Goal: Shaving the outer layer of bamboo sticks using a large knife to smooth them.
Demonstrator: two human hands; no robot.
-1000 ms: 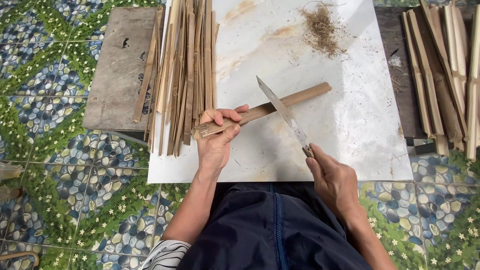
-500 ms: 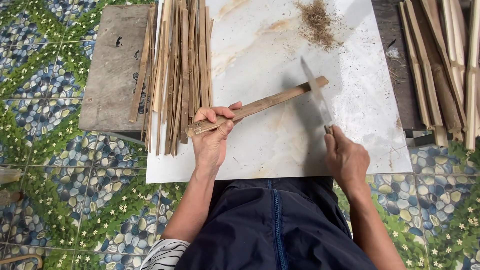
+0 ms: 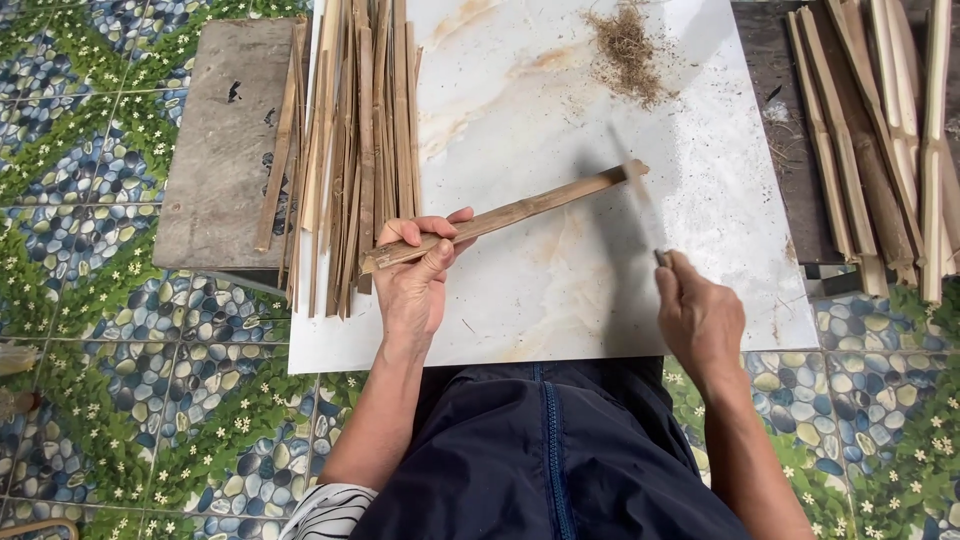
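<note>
My left hand (image 3: 415, 270) grips the near end of a long bamboo strip (image 3: 530, 208) that slants up to the right over a white marble-patterned board (image 3: 560, 300). My right hand (image 3: 697, 318) holds a knife (image 3: 645, 205) by its handle. The blade is blurred and points away from me, its far part at the strip's far end. A pile of thin split bamboo strips (image 3: 355, 130) lies just left of my left hand.
A grey stone slab (image 3: 215, 150) sits at the left under part of the strip pile. Thicker bamboo slats (image 3: 880, 140) lie on a dark surface at the right. A heap of brown fibre shavings (image 3: 630, 50) rests on the board's far side. Patterned tile floor surrounds everything.
My right hand has swung the knife from the strip's middle out to its far end, the blade turning from slanted to nearly upright. My left hand keeps its grip on the strip.
</note>
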